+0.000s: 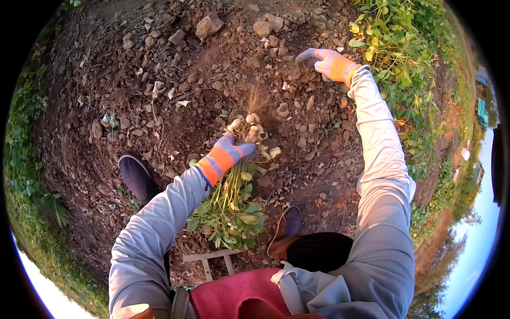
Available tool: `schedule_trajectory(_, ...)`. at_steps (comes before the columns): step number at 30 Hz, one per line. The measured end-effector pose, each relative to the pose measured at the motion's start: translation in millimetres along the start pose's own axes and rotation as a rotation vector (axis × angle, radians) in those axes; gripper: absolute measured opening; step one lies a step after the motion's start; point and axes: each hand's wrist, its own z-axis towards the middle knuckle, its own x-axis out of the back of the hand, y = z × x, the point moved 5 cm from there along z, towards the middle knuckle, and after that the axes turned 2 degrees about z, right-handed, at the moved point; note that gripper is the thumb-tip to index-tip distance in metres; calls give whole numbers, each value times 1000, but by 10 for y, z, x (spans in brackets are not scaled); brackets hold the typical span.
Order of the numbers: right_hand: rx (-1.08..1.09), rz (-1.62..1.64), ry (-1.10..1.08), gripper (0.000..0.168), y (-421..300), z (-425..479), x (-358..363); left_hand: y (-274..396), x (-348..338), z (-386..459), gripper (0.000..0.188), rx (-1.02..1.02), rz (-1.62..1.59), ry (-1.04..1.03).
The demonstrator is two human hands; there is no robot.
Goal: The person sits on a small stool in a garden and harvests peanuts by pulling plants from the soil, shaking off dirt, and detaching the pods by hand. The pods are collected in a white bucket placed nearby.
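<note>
In the head view, my left hand [225, 155] wears an orange and grey-blue knit glove and grips a pulled peanut plant near its root end. A cluster of pale peanut pods [255, 132] sticks out beyond my fingers, with thin dry roots [254, 101] above it. The plant's yellow-green stems and leaves [235, 211] hang back toward my body. Stretched far out to the right, my right hand [328, 65], gloved alike, is over the stony soil beside leafy plants. Its fingers and thumb look apart, and no object shows between them.
Brown soil [191, 87] with loose stones surrounds me. Larger rocks [209, 25] lie at the far side. A row of green and yellowing plants [402, 79] grows on the right. My shoes [137, 175] flank the plant, and a wooden frame [215, 255] lies close to my body.
</note>
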Motion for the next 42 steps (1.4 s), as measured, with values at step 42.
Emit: schedule_trajectory(42, 378, 911, 440, 45, -53, -3461, -1512, 723, -1768, -1390, 25, -366, -67, -559)
